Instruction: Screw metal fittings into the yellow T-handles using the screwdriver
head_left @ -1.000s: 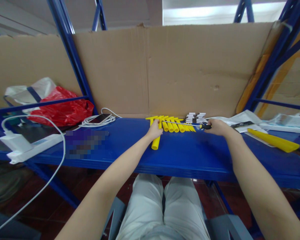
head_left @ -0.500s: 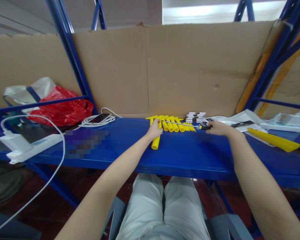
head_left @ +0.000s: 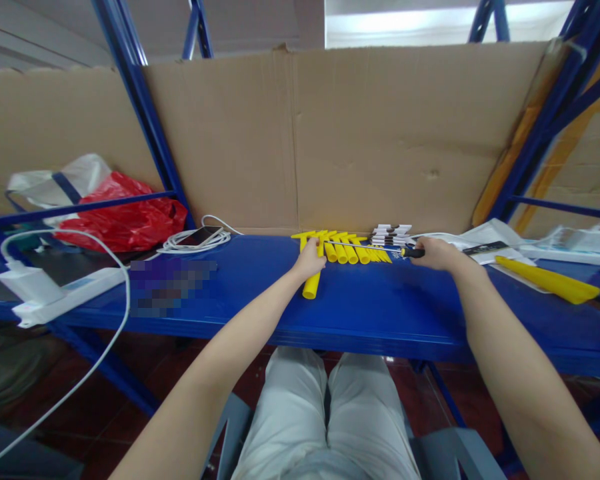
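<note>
My left hand (head_left: 310,259) is closed around a yellow T-shaped plastic piece with a tubular handle (head_left: 310,288), whose round end points toward me over the blue shelf (head_left: 260,287). In my right hand (head_left: 433,252) is a long screwdriver (head_left: 413,253) with a black and yellow handle. Its thin metal shaft runs left, nearly level, and the tip meets the piece near my left fingers; the exact contact is hidden. Several similar yellow tubular pieces (head_left: 351,253) lie in a row just behind the shaft. A stack of small white and black packets (head_left: 391,233) sits beyond them.
A cardboard sheet (head_left: 380,133) stands along the back. To the right lie a yellow tapered piece (head_left: 550,280) and white plastic bags (head_left: 495,233). On the left are a coiled white cable (head_left: 195,240), a power strip (head_left: 75,293) and a red bag (head_left: 125,213).
The screwdriver handle has turned slightly in my right hand, which has shifted a little. My left hand and the yellow piece stay where they were.
</note>
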